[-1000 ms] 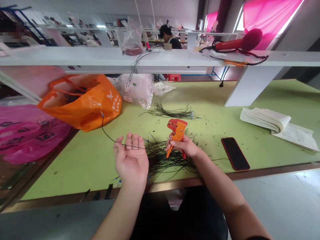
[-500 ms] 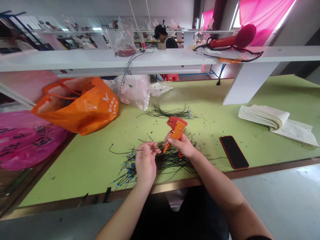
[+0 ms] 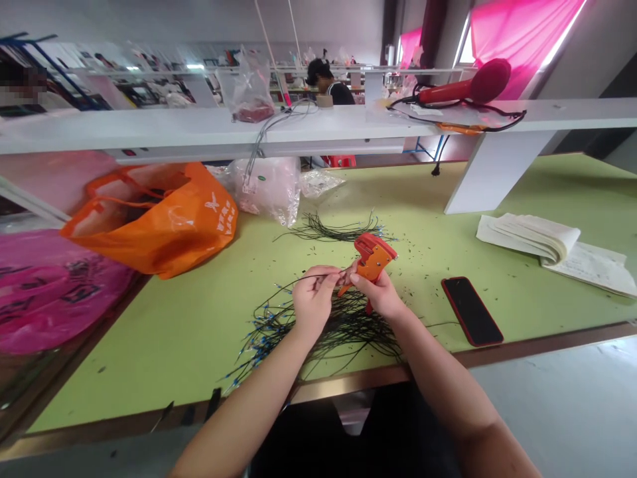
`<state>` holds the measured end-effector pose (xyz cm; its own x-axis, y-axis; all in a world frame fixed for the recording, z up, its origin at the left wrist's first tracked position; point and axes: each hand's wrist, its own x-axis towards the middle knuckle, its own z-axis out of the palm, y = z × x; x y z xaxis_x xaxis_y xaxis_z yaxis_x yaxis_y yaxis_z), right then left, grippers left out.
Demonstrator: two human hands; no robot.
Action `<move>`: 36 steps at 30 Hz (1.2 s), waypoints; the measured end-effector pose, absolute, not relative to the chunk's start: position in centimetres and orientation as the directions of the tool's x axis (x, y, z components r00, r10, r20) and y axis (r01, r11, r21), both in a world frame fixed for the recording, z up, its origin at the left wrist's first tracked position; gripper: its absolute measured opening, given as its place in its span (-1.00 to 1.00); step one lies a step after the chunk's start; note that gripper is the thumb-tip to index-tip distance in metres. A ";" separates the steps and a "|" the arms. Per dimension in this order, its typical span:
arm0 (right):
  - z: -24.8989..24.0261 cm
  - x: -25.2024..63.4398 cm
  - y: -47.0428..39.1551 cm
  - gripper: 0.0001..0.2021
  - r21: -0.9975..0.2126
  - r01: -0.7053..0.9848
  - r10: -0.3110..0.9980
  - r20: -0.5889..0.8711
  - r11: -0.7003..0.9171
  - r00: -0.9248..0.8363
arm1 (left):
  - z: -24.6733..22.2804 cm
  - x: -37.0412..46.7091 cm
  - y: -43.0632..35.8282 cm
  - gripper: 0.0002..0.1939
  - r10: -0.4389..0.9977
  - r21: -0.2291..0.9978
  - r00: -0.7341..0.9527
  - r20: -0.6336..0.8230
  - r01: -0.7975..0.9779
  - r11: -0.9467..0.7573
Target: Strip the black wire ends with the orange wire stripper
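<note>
My right hand (image 3: 381,292) is closed around a red and orange wire stripper (image 3: 375,257), its head tilted up and to the right. Between the fingers of my left hand (image 3: 314,300) runs a thin black wire (image 3: 279,295), which curves away to the left; its other end, close to my right fingertips, is too small to make out. Both hands meet over a loose heap of black wires (image 3: 343,332) with blue tips at the left. A smaller bundle of black wires (image 3: 333,230) lies farther back on the green tabletop (image 3: 189,332).
A phone (image 3: 472,311) and folded papers (image 3: 530,238) lie to the right. An orange bag (image 3: 169,229), a pink bag (image 3: 60,285) and a clear plastic bag (image 3: 269,189) stand at the left and back. Above runs a white shelf (image 3: 169,129) with a red heat gun (image 3: 468,86).
Both hands have shifted to the right, the stripper with them. My left hand has come closer to my right, and its fingers have closed more tightly on the wire.
</note>
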<state>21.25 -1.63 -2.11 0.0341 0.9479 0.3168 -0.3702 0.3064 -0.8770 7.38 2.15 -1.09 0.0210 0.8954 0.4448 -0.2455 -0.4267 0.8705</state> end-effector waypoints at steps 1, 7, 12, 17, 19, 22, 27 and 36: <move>-2.1 21.3 -1.6 -0.68 -0.876 -0.376 0.949 0.315 0.303 0.030 | -1.3 7.5 2.2 -0.62 0.904 0.872 0.015 0.427 -0.270 -0.408; -2.2 22.0 -1.7 -0.72 -0.862 -0.464 0.973 0.230 0.204 0.001 | -2.2 6.9 2.3 -0.54 0.959 0.873 0.035 0.282 -0.423 -0.241; -2.3 22.9 -2.3 -0.63 -0.835 -0.545 0.923 0.148 -0.076 -0.356 | -1.2 5.6 2.8 -0.50 0.975 0.826 -0.018 0.221 -0.529 -0.197; -2.5 22.8 -2.5 -0.57 -0.867 -0.457 0.860 0.068 -0.201 -0.506 | -0.7 4.9 2.9 -0.50 0.978 0.805 -0.019 0.210 -0.564 -0.184; -2.6 22.7 -2.5 -0.57 -0.873 -0.438 0.854 0.051 -0.213 -0.517 | -0.6 4.8 2.8 -0.52 0.977 0.784 -0.012 0.211 -0.595 -0.177; -2.7 22.7 -2.4 -0.57 -0.874 -0.430 0.851 0.038 -0.226 -0.524 | -0.6 4.7 2.6 -0.55 0.978 0.774 -0.004 0.209 -0.611 -0.167; -2.8 22.6 -2.4 -0.57 -0.877 -0.416 0.837 0.030 -0.241 -0.547 | -1.3 4.8 2.7 -0.52 0.982 0.839 0.038 0.184 -0.528 -0.136; -2.8 22.1 -2.4 -0.55 -0.889 -0.400 0.854 0.018 -0.224 -0.520 | -2.2 5.1 2.9 -0.59 0.974 0.832 0.037 0.223 -0.529 -0.170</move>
